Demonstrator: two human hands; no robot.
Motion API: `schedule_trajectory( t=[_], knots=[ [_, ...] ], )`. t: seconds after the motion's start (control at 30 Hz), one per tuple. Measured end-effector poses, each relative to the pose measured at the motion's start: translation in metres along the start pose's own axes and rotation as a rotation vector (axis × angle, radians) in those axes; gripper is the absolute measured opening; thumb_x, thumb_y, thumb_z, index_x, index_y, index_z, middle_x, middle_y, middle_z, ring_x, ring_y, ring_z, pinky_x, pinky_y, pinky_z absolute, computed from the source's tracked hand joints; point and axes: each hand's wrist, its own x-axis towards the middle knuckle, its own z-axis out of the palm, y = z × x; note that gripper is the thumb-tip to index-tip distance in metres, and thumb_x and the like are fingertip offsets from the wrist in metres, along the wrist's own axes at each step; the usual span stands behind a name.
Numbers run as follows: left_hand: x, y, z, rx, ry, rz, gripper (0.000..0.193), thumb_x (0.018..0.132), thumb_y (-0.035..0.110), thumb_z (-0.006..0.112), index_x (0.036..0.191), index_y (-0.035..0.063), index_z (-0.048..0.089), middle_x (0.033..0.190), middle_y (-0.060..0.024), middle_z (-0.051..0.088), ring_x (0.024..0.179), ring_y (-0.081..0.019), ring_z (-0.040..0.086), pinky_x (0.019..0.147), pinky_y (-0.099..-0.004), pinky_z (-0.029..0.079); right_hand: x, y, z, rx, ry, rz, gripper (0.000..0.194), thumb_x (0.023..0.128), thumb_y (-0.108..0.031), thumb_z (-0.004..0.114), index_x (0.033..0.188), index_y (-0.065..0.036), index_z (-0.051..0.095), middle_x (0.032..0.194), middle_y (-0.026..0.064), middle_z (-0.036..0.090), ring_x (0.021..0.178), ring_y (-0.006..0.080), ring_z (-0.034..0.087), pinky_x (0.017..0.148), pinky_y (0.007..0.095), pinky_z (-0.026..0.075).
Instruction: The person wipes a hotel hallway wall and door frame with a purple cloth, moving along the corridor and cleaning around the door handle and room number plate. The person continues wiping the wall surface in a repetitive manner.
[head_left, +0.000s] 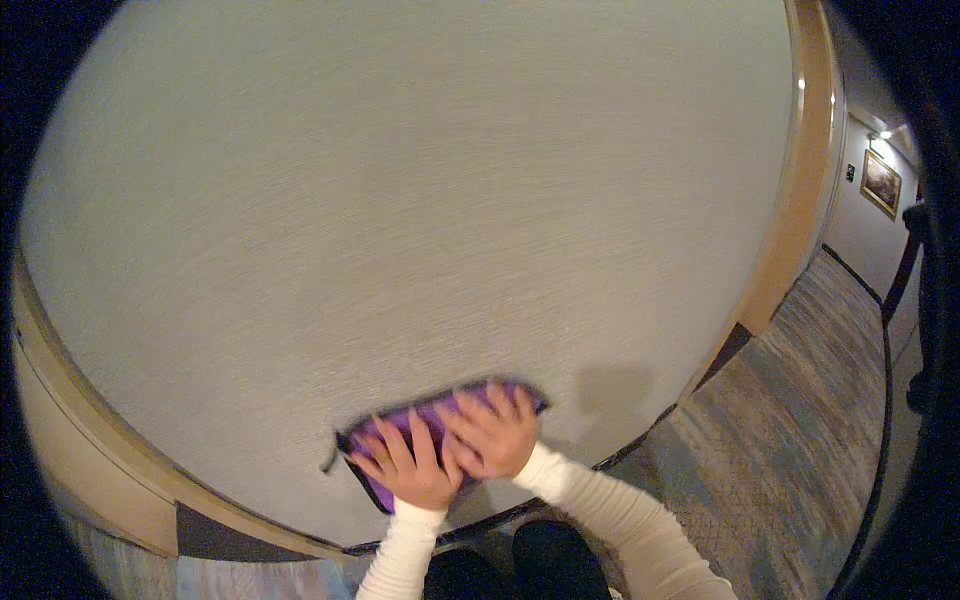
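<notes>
A purple rectangular pouch (381, 491) with black edging lies tilted in front of the pale wall (420, 210), low in the view. A short dark tab or cord sticks out at its left corner. My left hand (416, 457) is spread flat over the pouch's left half. Over the right half lies my right hand (499, 431), its fingers blurred and partly across the purple face. The two hands meet near the middle and hold the pouch up at the wall. What is behind the pouch is hidden.
Wooden door frames (780, 210) flank the wall on the right and left. A dark skirting (510, 517) runs along its foot. Patterned carpet (757, 435) stretches down a corridor, where a framed picture (880, 184) hangs. My dark-clothed legs (559, 562) are below my hands.
</notes>
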Motion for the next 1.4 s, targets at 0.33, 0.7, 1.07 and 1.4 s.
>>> schedule_trajectory(
  t=[0.33, 0.7, 1.07, 1.4],
  knots=[
    [0.058, 0.041, -0.025, -0.144, -0.073, 0.280, 0.053, 0.082, 0.029, 0.055, 0.128, 0.0042, 0.048, 0.140, -0.0230, 0.033, 0.130, -0.0439, 0.026, 0.104, -0.0586, 0.011, 0.009, 0.053, -0.029, -0.036, 0.234, 0.099, 0.042, 0.080, -0.024, 0.057, 0.122, -0.019, 0.058, 0.130, 0.0054, 0.051, 0.118, 0.0356, 0.043, 0.100, 0.0513, 0.027],
    [-0.015, 0.061, -0.009, -0.369, -0.847, 0.378, 0.066, 0.085, 0.047, 0.047, 0.136, 0.0054, 0.037, 0.137, -0.0221, 0.037, 0.122, -0.0361, 0.040, 0.095, -0.0534, 0.030, -0.109, 0.033, 0.008, -0.107, 0.075, 0.381, 0.035, 0.081, -0.030, 0.056, 0.111, -0.012, 0.060, 0.130, 0.0167, 0.046, 0.122, 0.0430, 0.037, 0.102, 0.0589, 0.022],
    [0.001, 0.038, -0.047, -0.498, -0.653, 0.581, 0.071, 0.085, 0.046, 0.051, 0.136, -0.0005, 0.034, 0.140, -0.0183, 0.036, 0.122, -0.0351, 0.039, 0.102, -0.0484, 0.026, -0.073, -0.026, 0.046, -0.066, 0.514, 0.811, 0.052, 0.086, -0.025, 0.054, 0.133, -0.008, 0.040, 0.146, 0.0276, 0.013, 0.134, 0.0469, 0.011, 0.108, 0.0544, 0.013],
    [0.102, 0.193, -0.036, -0.446, -0.192, 0.311, 0.076, 0.085, 0.046, 0.050, 0.138, -0.0033, 0.027, 0.146, -0.0236, 0.019, 0.136, -0.0418, 0.013, 0.105, -0.0598, 0.003, 0.018, 0.153, -0.115, -0.206, 0.417, 0.314, 0.047, 0.081, -0.038, 0.056, 0.123, -0.018, 0.054, 0.144, 0.0212, 0.026, 0.133, 0.0426, 0.021, 0.105, 0.0609, 0.014]
  ],
)
